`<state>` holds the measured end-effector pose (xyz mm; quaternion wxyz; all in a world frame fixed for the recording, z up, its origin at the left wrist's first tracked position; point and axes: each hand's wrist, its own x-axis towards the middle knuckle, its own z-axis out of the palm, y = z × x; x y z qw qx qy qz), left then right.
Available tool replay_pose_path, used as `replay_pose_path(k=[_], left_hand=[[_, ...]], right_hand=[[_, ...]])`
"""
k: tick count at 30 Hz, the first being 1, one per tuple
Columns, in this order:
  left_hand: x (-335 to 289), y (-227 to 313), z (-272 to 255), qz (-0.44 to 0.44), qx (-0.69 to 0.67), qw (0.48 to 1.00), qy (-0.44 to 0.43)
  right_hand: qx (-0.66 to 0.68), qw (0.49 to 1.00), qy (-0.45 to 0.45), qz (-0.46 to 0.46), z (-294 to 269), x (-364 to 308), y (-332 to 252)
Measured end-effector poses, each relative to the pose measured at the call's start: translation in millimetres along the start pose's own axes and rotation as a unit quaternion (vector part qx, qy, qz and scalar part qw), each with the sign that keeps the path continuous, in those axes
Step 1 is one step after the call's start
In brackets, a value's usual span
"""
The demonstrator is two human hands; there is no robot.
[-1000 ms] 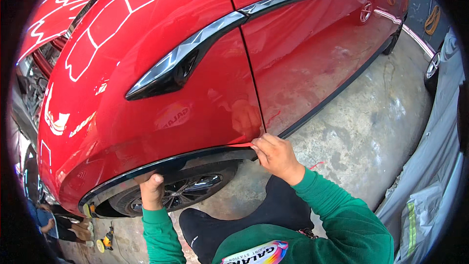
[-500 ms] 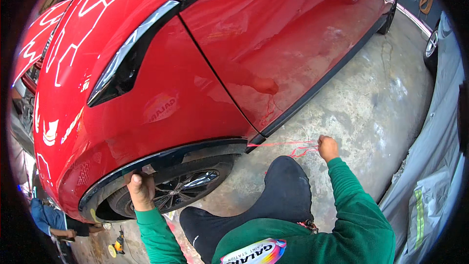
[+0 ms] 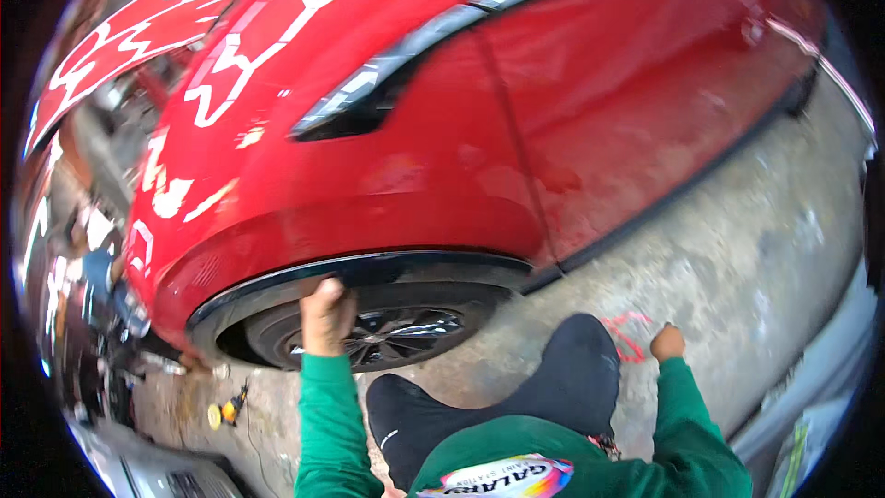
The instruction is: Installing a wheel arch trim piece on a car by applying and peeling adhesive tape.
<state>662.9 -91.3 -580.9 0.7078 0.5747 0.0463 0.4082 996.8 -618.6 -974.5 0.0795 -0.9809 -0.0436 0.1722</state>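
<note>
My right hand (image 3: pixel 667 342) is closed, out over the concrete to the right of my knees. Thin red tape (image 3: pixel 629 336) trails in a loose tangle from its left side. My left hand (image 3: pixel 327 315) is at the front wheel arch of a red car (image 3: pixel 442 157), thumb up, in front of the tire. Its fingers are mostly hidden and blurred, so whether they grip the arch edge is unclear. Black trim (image 3: pixel 415 263) runs along the arch above the dark wheel (image 3: pixel 392 337).
A yellow-and-black power tool (image 3: pixel 227 410) with a cord lies on the floor at the left. Beyond it, a person in blue (image 3: pixel 101 272) is near the car's front. Covered grey sheeting (image 3: pixel 811 397) stands at the right. The hood (image 3: pixel 138 37) is raised.
My view has swung, blurring the picture and shifting the car to the right. The tape stretched from the fender's lower corner to my right hand now hangs loose. My right hand is farther from the car.
</note>
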Motion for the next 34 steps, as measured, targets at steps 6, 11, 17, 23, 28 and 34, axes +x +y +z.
replay_pose_path(k=[6,11,17,23,28,34], left_hand=[[11.6,14.2,42.7,-0.007,-0.088,0.996,-0.01],[3.2,17.0,26.2,0.04,-0.169,0.982,0.076],[-2.3,52.6,22.5,0.097,-0.093,0.976,0.172],[0.2,65.7,36.6,0.095,-0.082,0.975,0.185],[-2.5,72.4,31.1,0.063,-0.078,0.984,0.146],[3.4,64.0,-2.0,0.102,-0.122,0.978,0.133]], right_hand=[[0.302,0.862,0.16,-0.373,-175.5,-81.1,-178.8],[0.307,0.611,0.175,-0.709,-283.5,-224.7,-321.4],[0.287,0.334,0.043,-0.897,-344.3,-333.6,-396.8],[0.265,0.171,-0.006,-0.949,-350.6,-378.6,-448.9],[0.271,0.264,0.034,-0.925,-366.3,-332.6,-501.2],[0.149,0.344,0.044,-0.926,-360.6,-316.5,-499.6]])
